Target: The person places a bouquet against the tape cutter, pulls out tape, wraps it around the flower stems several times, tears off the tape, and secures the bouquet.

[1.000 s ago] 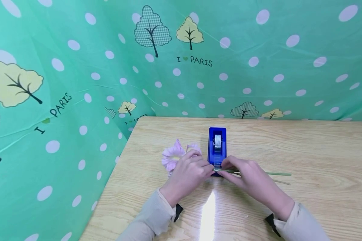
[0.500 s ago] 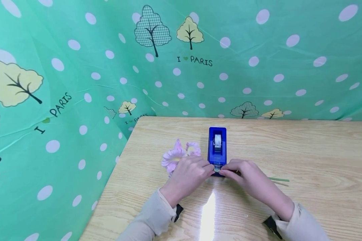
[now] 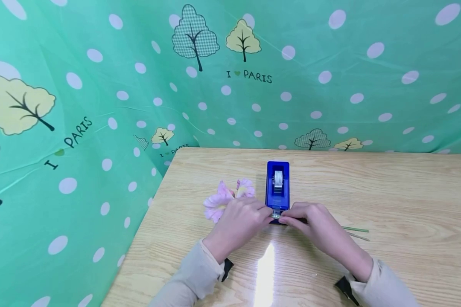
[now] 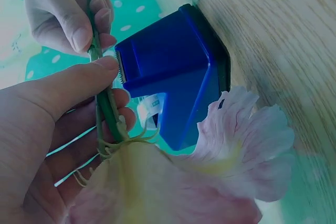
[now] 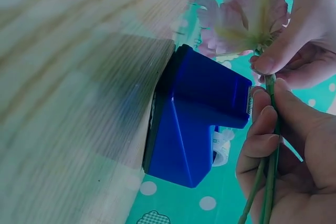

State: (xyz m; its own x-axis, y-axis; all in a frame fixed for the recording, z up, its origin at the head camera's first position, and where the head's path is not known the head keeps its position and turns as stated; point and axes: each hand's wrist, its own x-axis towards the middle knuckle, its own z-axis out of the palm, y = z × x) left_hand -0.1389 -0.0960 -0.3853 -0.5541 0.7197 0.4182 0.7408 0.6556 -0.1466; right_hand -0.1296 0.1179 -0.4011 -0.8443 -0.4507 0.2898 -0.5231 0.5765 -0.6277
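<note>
Pinkish-purple artificial flowers [image 3: 217, 205] with green stems [image 3: 356, 229] lie across the front of a blue tape dispenser [image 3: 278, 198]. My left hand [image 3: 241, 220] pinches the stems just below the blooms, between thumb and fingers. Close beside it, my right hand [image 3: 318, 227] pinches the same stems with thumb and fingertips, and the stem ends stick out past its far side. Between both sets of fingertips a shiny bit of clear tape [image 3: 276, 216] shows at the stems. The dispenser's toothed cutter [image 5: 250, 100] is right by the fingertips in the right wrist view.
A tape roll [image 3: 278, 179] sits inside the dispenser. The wooden table [image 3: 407, 192] meets a green dotted cloth [image 3: 330, 85] at the back and left. Black straps [image 3: 346, 291] show at the sleeve cuffs.
My right forefinger has come down from the tape strip toward the thumb at the stems. The stem ends have tilted slightly nearer to me. My left hand keeps almost the same place.
</note>
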